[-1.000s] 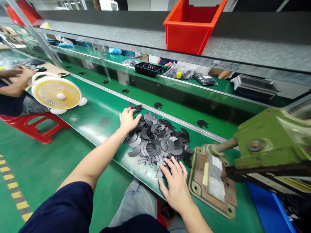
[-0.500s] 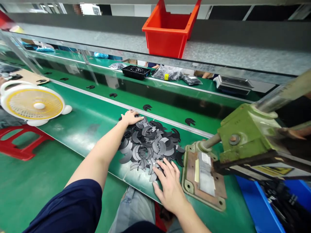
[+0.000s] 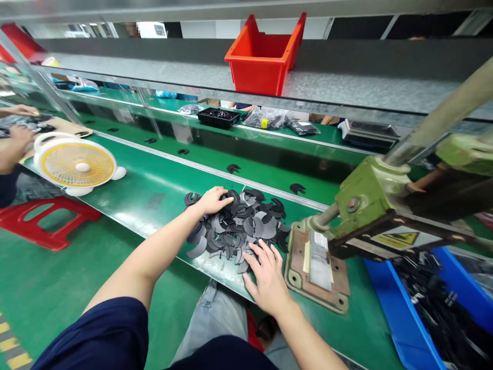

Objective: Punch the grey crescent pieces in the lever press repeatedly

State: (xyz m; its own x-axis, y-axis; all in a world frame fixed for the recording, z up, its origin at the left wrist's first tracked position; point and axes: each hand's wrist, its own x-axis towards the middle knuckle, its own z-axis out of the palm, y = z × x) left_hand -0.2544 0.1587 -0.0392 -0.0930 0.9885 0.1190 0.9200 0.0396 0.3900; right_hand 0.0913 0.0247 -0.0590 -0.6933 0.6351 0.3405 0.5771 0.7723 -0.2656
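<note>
A heap of black and grey crescent-shaped flat pieces (image 3: 246, 226) lies on the green worktop (image 3: 154, 205). At its far left side my left hand (image 3: 213, 200) rests on the pieces, palm down, thumb apart; some of its fingertips are hidden among them. My right hand (image 3: 265, 275) lies at the near right edge of the heap with fingers spread, its fingertips touching the pieces. Neither hand visibly grips a piece. Right of the heap stands a green hand press (image 3: 358, 200), with a grey block (image 3: 320, 259) on its base plate.
Behind the worktop, single dark pieces (image 3: 233, 168) lie spaced along a green belt. A blue bin (image 3: 416, 318) of black parts stands at the right. An orange bin (image 3: 256, 72) sits on the shelf overhead. A white fan (image 3: 77, 164) and a co-worker's hands (image 3: 19, 133) are at left.
The camera view has shifted, bringing more of the blue bin and a co-worker's hands into sight. My left hand has moved slightly right and nearer over the heap; my right hand stays at its near edge.
</note>
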